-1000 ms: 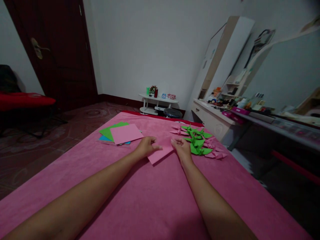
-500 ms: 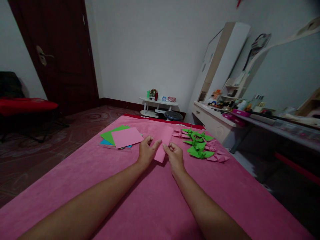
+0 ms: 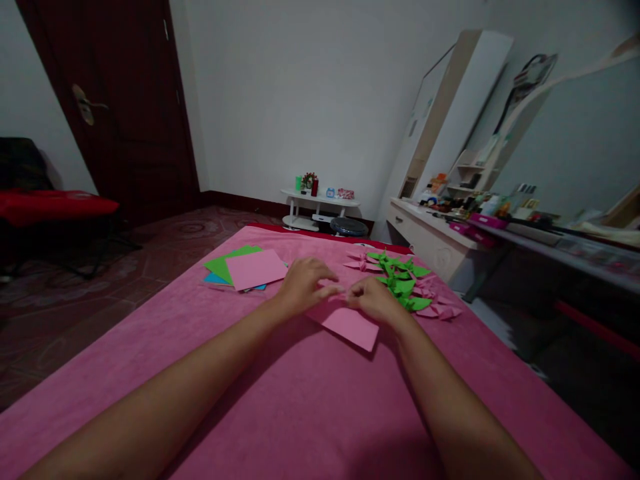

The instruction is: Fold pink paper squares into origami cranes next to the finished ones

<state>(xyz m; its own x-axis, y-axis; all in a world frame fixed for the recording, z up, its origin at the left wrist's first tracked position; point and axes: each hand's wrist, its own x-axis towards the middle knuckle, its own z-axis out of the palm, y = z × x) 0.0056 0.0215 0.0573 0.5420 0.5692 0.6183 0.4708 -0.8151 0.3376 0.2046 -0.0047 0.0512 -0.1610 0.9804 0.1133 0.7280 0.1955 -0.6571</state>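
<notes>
Over pink cloth (image 3: 295,407), pink paper (image 3: 353,325) extends beneath the spread left hand (image 3: 303,285), pinched by the right hand (image 3: 375,298).

My right hand (image 3: 371,297) pinched a pink sheet (image 3: 353,325); my left hand (image 3: 306,288), thumb and fingers apart, was at its far side. The cloth (image 3: 285,413) bore a paper stack (image 3: 256,269) leftward, green and pink cranes (image 3: 403,285) rightward.

hands (image 3: 307,285) (image 3: 375,300): 2 | handled sheet (image 3: 351,325): 1 | sheet pile (image 3: 256,269): 1 | paper figures (image 3: 400,283): several, count unclear
</notes>
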